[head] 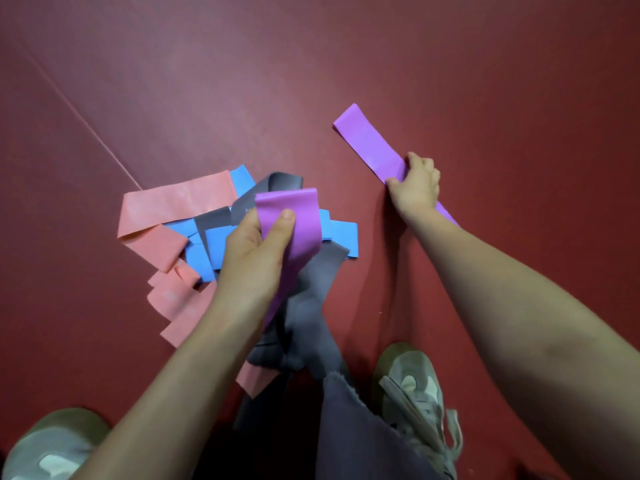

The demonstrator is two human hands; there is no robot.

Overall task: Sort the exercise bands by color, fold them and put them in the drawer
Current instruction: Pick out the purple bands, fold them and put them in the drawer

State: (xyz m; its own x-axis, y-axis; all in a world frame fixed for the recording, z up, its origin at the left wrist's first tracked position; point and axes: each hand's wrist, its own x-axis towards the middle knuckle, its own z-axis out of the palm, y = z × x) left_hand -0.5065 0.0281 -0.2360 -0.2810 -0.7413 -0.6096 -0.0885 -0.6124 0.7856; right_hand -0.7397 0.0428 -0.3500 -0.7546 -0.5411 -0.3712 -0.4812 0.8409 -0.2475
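Exercise bands are in both my grips. My left hand (258, 251) pinches the lifted purple band (294, 216), thumb pressed on its front face and fingers curled behind it. This band is wide, smooth and bright violet. It arches over just above my thumb, and its tail hangs past my wrist toward six o'clock.

My right hand (415, 188) clamps across the flat purple band (367, 143), thumb at the near edge and fingers curled over the far edge. That strip lies straight on the red floor (485, 64), running from my hand toward eleven o'clock to a squared end. A short stub shows beside my wrist at five o'clock.

The unsorted heap spreads beneath my left hand. The pink bands (173, 206) lie crumpled at nine o'clock of the hand, and the blue bands (341, 237) poke out at nine and three o'clock. The grey bands (311, 306) show at twelve o'clock and trail toward six o'clock to my grey trouser leg (356, 427).

My left forearm hides part of the pink and grey strips, and the lifted purple band hides some grey and blue behind it. The flat purple band lies apart from the heap, at two o'clock of it. My right shoe (412, 386) stands near the heap's lower edge, and my left shoe (52, 445) is at seven o'clock. A pale floor seam (86, 123) runs in toward the heap from ten o'clock.
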